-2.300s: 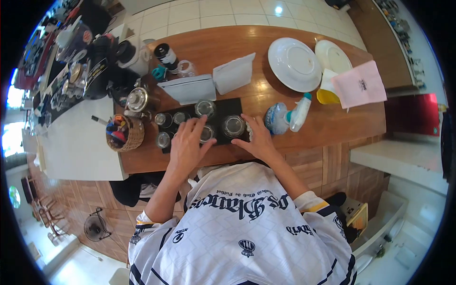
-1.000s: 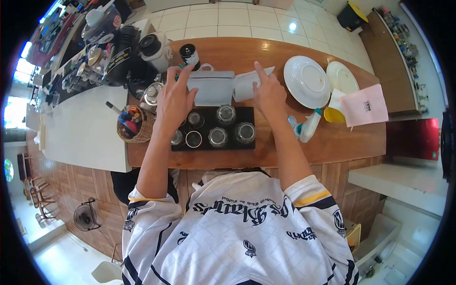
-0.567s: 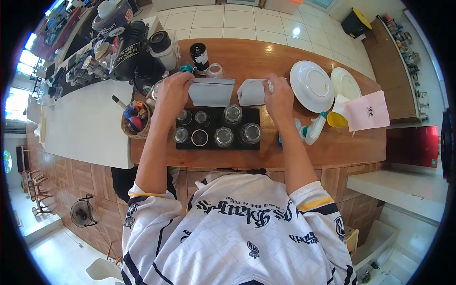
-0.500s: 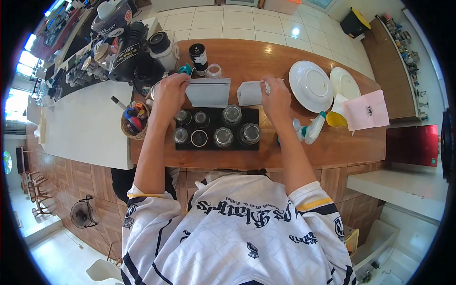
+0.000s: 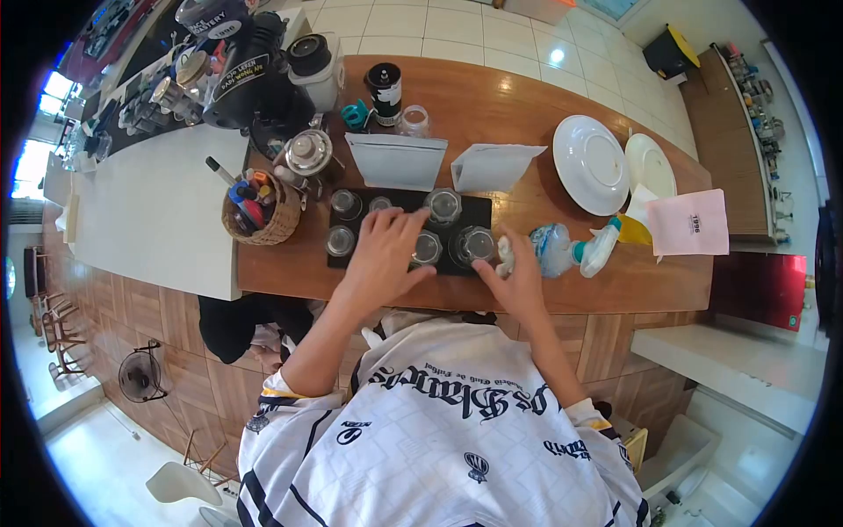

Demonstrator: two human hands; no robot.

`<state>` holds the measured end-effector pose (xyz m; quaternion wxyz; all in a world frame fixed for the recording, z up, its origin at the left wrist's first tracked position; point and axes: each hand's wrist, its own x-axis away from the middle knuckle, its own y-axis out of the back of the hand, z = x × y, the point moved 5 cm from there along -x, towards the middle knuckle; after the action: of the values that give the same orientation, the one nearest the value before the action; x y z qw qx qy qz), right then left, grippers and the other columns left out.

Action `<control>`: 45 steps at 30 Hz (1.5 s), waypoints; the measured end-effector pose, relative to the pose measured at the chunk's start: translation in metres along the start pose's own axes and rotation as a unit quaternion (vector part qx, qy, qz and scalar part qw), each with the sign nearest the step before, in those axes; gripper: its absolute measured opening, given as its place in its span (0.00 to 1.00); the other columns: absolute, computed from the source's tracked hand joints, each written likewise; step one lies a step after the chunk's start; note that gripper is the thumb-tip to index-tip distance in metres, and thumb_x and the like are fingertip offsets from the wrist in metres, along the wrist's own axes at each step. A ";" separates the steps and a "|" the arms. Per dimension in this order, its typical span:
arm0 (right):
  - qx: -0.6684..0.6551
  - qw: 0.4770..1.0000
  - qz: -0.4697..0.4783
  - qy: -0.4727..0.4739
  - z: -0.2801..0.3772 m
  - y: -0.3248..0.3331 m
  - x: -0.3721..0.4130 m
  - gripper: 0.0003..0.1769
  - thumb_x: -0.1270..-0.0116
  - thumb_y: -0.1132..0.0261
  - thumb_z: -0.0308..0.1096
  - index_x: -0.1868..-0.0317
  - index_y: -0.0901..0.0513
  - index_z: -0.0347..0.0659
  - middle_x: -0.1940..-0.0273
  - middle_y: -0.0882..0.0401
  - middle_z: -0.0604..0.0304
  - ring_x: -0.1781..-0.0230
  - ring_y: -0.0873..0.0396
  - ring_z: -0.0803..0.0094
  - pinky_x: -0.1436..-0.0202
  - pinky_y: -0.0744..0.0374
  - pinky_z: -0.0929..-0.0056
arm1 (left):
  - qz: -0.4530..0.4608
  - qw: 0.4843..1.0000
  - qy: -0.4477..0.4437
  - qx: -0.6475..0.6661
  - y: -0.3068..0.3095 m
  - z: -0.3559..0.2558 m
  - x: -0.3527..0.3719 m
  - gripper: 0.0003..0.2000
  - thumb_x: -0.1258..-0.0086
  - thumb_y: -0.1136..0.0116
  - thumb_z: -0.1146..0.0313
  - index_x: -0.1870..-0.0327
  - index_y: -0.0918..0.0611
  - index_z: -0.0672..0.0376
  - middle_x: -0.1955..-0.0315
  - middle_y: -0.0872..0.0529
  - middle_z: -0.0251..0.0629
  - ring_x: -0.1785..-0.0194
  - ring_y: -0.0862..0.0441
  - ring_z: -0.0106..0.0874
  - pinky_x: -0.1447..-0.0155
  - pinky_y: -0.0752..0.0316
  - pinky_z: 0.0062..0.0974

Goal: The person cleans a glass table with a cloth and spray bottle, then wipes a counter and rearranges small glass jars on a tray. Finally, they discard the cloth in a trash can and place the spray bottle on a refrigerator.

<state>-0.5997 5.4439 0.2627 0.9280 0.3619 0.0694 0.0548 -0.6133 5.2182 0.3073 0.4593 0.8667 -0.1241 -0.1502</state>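
My left hand (image 5: 384, 255) reaches over a black mat (image 5: 336, 262) with fingers spread, its fingertips right at a clear upside-down glass (image 5: 427, 249). It hides part of the glasses behind it. A crumpled white cloth (image 5: 505, 255) is tucked in the fingers of my right hand (image 5: 520, 279), whose thumb lies by the rim of another glass (image 5: 475, 246) at the mat's right end. Several more glasses, among them one at the back (image 5: 443, 207), stand in rows on the mat. Behind them are two folded white cards, a left one (image 5: 397, 162) and a right one (image 5: 494, 167).
Right of my hands lies a spray bottle (image 5: 555, 251), with white plates (image 5: 590, 165) and a pink card (image 5: 688, 223) beyond. Leftward are a wicker basket of pens (image 5: 279, 224), a metal pot (image 5: 309, 154) and a coffee grinder (image 5: 255, 83). A black bottle (image 5: 385, 92) stands at the back.
Both hands have let go of the folded cards and come back toward me, down to the glasses. The white cloth has moved along with my right hand.
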 end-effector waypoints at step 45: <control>-0.032 0.999 0.008 -0.018 0.046 0.012 0.011 0.22 0.37 0.32 0.34 0.44 0.23 0.33 0.60 0.25 0.50 0.60 0.26 0.59 0.53 0.27 0.66 | -0.123 0.981 0.148 -0.004 0.014 0.069 0.078 0.35 0.49 0.27 0.69 0.35 0.26 0.56 0.40 0.25 0.45 0.35 0.32 0.50 0.33 0.33 0.44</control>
<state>-0.5820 5.4245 0.3033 0.9397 0.3336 0.0483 0.0577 -0.5684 5.1311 0.2705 0.4538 0.8862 0.0535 -0.0764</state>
